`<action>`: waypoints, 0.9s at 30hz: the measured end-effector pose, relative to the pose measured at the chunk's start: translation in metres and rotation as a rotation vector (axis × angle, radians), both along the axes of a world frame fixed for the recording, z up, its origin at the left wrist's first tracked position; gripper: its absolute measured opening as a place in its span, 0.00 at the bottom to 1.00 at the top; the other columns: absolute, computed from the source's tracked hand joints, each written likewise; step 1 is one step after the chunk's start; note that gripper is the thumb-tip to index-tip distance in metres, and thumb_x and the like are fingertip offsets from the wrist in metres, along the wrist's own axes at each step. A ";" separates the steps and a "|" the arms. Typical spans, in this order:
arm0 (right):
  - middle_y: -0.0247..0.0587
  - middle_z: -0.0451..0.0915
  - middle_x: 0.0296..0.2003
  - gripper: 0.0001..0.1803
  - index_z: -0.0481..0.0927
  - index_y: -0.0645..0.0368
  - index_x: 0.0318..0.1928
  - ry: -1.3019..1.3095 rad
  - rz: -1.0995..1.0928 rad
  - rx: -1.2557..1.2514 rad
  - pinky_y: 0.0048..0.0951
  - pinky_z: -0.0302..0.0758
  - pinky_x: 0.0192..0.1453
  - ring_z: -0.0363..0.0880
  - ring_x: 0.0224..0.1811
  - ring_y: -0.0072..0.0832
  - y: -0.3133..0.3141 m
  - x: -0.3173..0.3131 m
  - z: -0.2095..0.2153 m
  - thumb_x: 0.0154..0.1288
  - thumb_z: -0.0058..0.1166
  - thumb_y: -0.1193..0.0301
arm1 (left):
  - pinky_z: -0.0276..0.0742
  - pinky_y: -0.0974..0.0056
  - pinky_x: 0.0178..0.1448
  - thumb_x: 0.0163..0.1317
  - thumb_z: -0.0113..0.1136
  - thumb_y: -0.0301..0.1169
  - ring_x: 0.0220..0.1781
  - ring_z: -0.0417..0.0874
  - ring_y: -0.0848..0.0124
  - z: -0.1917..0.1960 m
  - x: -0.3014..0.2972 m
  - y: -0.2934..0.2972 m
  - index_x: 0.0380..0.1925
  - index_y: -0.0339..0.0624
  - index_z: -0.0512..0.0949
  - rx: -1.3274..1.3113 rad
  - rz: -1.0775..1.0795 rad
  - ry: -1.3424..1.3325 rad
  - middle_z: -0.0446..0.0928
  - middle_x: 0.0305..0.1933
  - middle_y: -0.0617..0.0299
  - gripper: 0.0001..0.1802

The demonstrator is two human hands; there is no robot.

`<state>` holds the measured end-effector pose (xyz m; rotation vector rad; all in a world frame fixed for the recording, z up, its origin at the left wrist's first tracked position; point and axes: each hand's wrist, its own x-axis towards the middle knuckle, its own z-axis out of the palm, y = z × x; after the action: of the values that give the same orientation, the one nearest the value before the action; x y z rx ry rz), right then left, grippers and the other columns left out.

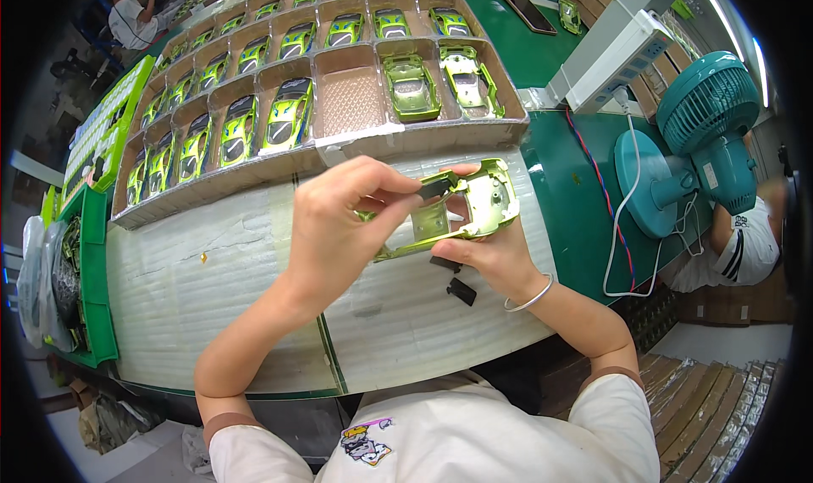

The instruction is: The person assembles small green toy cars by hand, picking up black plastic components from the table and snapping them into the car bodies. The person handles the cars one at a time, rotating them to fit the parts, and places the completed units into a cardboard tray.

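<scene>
My right hand (498, 252) grips a lime-green toy car body shell (484, 202), its hollow inside turned up, above the padded worktop. From the left, my left hand (334, 216) pinches a small black plastic part (436, 188) between thumb and forefinger, at the shell's far edge. Whether that part touches the shell, I cannot tell. My left hand hides the shell's left end. Below the shell, a flat black piece (461, 291) lies on the worktop, with another black piece (445, 264) partly under my right hand.
Beyond my hands stands a divided cardboard tray (292, 163) with several green toy cars. A green crate (103, 288) with bagged parts is at left. To the right are a teal fan (707, 102), a white power strip (622, 63), cables and a phone (529, 13). Other people sit farther off.
</scene>
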<state>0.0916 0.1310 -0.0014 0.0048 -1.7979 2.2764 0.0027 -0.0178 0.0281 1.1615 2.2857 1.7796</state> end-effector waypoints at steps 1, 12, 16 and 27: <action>0.40 0.72 0.45 0.40 0.62 0.60 0.53 -0.014 0.006 -0.009 0.25 0.77 0.47 0.73 0.49 0.26 0.001 0.000 0.003 0.40 0.72 0.75 | 0.77 0.73 0.31 0.47 0.63 0.19 0.27 0.81 0.76 0.004 -0.002 -0.002 0.27 0.35 0.79 0.019 -0.019 -0.067 0.78 0.27 0.62 0.06; 0.37 0.68 0.50 0.42 0.63 0.59 0.54 0.059 0.024 0.107 0.27 0.71 0.56 0.70 0.53 0.25 0.009 0.000 0.005 0.37 0.74 0.71 | 0.72 0.70 0.35 0.42 0.67 0.21 0.31 0.77 0.73 0.036 -0.024 -0.033 0.35 0.36 0.78 -0.427 -0.093 0.232 0.77 0.32 0.59 0.16; 0.38 0.68 0.48 0.42 0.66 0.58 0.52 0.127 0.022 0.305 0.30 0.70 0.55 0.70 0.52 0.29 0.005 -0.002 -0.002 0.34 0.75 0.66 | 0.75 0.65 0.37 0.45 0.65 0.25 0.33 0.79 0.64 0.009 -0.009 -0.007 0.36 0.38 0.76 -0.143 -0.117 0.256 0.76 0.35 0.57 0.16; 0.44 0.66 0.53 0.43 0.68 0.56 0.53 0.285 -0.053 0.605 0.34 0.68 0.57 0.67 0.55 0.38 0.001 -0.002 0.002 0.31 0.75 0.65 | 0.72 0.66 0.28 0.45 0.64 0.24 0.27 0.78 0.65 -0.005 -0.002 -0.001 0.29 0.41 0.74 -0.200 -0.047 0.550 0.74 0.26 0.60 0.10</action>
<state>0.0894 0.1317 0.0002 0.3607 -2.2012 1.5200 0.0007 -0.0192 0.0227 1.8190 2.5939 1.2872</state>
